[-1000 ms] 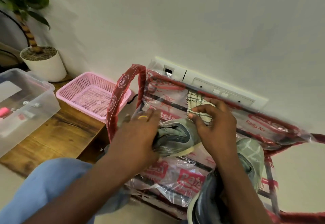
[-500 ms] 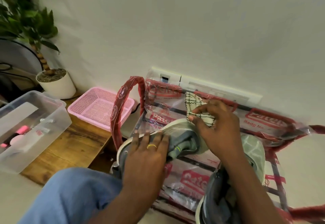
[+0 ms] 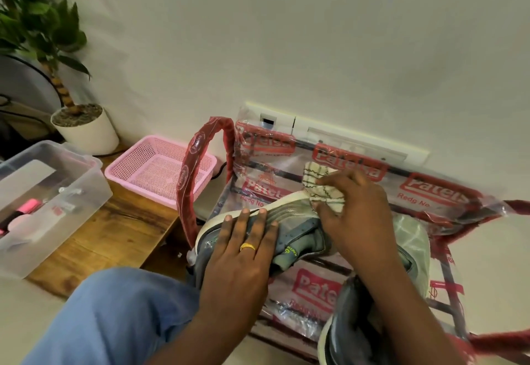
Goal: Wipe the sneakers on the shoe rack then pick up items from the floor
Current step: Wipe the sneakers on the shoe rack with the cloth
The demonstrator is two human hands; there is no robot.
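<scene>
A grey-green sneaker [image 3: 295, 221] with a white sole lies tilted on the shoe rack [image 3: 338, 169], which is wrapped in clear plastic with red print. My left hand [image 3: 243, 250], with a gold ring, lies over the sneaker's heel end with its fingers spread on the upper. My right hand [image 3: 352, 209] grips a cream checked cloth [image 3: 321, 184] and presses it against the sneaker's toe end. A second grey sneaker [image 3: 407, 250] lies on the rack under my right forearm, partly hidden.
A pink mesh basket [image 3: 160, 169] and a clear plastic box [image 3: 43, 201] holding small items stand on a wooden board at the left. A potted plant [image 3: 83, 129] is behind them. A red wrapped rack arch [image 3: 195, 164] rises beside the sneaker. My blue-clad knee [image 3: 114, 316] is at the lower left.
The left hand has slid from the sneaker's middle back to its heel end. The sneaker has tipped so its white sole edge shows. The right hand with the cloth has shifted right along the toe.
</scene>
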